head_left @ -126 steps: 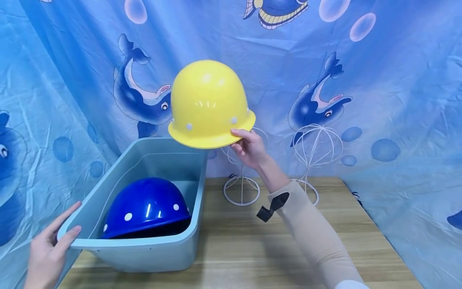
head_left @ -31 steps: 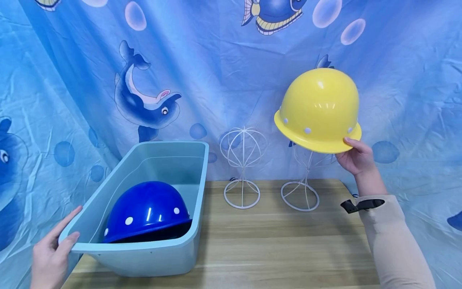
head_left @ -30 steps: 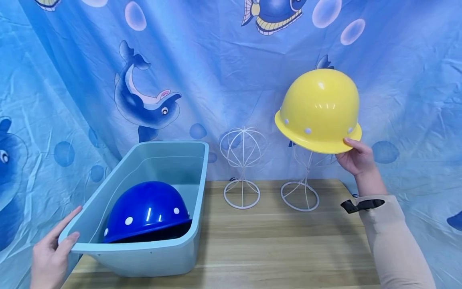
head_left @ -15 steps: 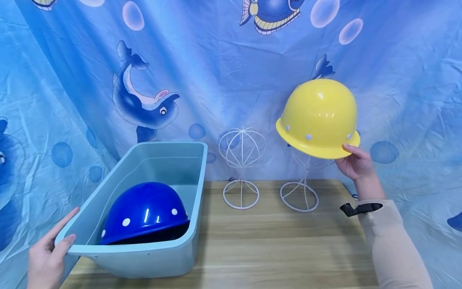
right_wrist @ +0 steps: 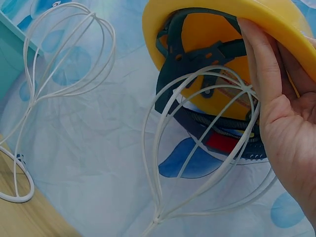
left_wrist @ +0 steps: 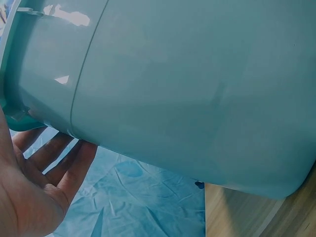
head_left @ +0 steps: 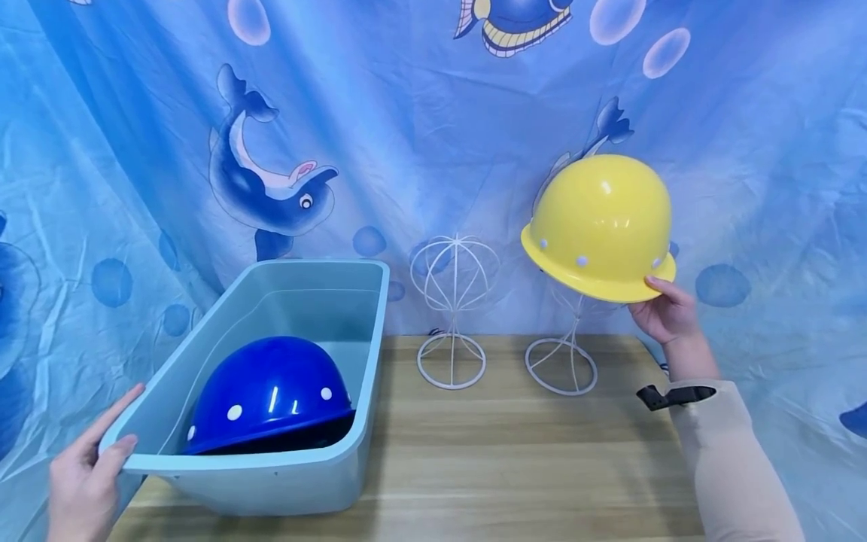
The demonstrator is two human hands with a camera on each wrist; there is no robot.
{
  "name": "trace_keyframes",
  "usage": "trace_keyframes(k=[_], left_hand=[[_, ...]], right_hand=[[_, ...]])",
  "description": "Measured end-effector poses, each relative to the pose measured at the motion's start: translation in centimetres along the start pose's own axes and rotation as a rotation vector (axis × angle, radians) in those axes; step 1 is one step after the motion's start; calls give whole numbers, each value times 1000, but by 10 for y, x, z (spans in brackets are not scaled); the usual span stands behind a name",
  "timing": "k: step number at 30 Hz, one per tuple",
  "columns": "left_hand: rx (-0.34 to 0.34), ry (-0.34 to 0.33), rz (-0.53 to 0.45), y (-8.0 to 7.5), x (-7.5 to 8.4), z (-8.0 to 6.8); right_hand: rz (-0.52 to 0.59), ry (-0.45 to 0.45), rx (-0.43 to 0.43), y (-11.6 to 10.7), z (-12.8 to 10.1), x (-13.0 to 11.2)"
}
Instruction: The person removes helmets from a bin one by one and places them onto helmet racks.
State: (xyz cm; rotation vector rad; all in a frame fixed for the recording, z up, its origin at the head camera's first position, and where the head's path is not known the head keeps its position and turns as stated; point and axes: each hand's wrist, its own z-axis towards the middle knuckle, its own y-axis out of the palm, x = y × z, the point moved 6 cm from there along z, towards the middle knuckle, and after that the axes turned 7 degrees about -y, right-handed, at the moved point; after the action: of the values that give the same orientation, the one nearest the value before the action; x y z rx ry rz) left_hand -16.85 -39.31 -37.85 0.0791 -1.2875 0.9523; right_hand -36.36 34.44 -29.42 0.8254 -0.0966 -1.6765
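blue cloth (head_left: pixel 420 135) with dolphins and bubbles hangs behind everything, and below it runs our wood table (head_left: pixel 515 459). next in size, the teal bin (head_left: pixel 366 331) sits tilted at the table's left end, its near corner raised, with a blue helmet (head_left: pixel 267 391) lying dome-up inside. our left hand (head_left: pixel 84 482) rests at that near rim, thumb on top of the edge and fingers nearly straight along the outer wall; the left wrist view shows the fingers (left_wrist: pixel 59 163) spread under the bin's flank, not curled round anything. the yellow helmet (head_left: pixel 599 226) is up in the air at the right, just over the right wire stand (head_left: pixel 562 354), and the right wrist view shows the stand's cage (right_wrist: pixel 207 148) just beneath the helmet's opening, near the black straps (right_wrist: pixel 197 54); whether they touch we cannot tell. our right hand (head_left: pixel 667 312) pinches the brim at its right side, thumb on top, fingers curled underneath. we judge the shell stiff, light and glossy, so rather slippery; the brim gives the surest hold, since the dome offers nothing to grip, and held at one edge it may tip. a second wire stand (head_left: pixel 452 312), bare, stands between bin and helmet. smallest, a black strap (head_left: pixel 673 395) sits on our right sleeve.
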Motion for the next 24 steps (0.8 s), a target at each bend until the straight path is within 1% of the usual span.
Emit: trace_keyframes(k=[6,10,13,19,24], left_hand=[[-43,17,-14,3,4,0],[-49,22,-20,4,7,2],[-56,23,-18,5,9,2],[-49,16,-35,0,7,0],[-33,7,-37,-2,4,1]], right_hand=[[6,-33,9,0,-6,-5],[29,-45,31,-4,-14,-7],[35,-37,39,-7,-19,-5],[52,-9,43,-11,-28,3],[60,-26,62,-14,-33,8]])
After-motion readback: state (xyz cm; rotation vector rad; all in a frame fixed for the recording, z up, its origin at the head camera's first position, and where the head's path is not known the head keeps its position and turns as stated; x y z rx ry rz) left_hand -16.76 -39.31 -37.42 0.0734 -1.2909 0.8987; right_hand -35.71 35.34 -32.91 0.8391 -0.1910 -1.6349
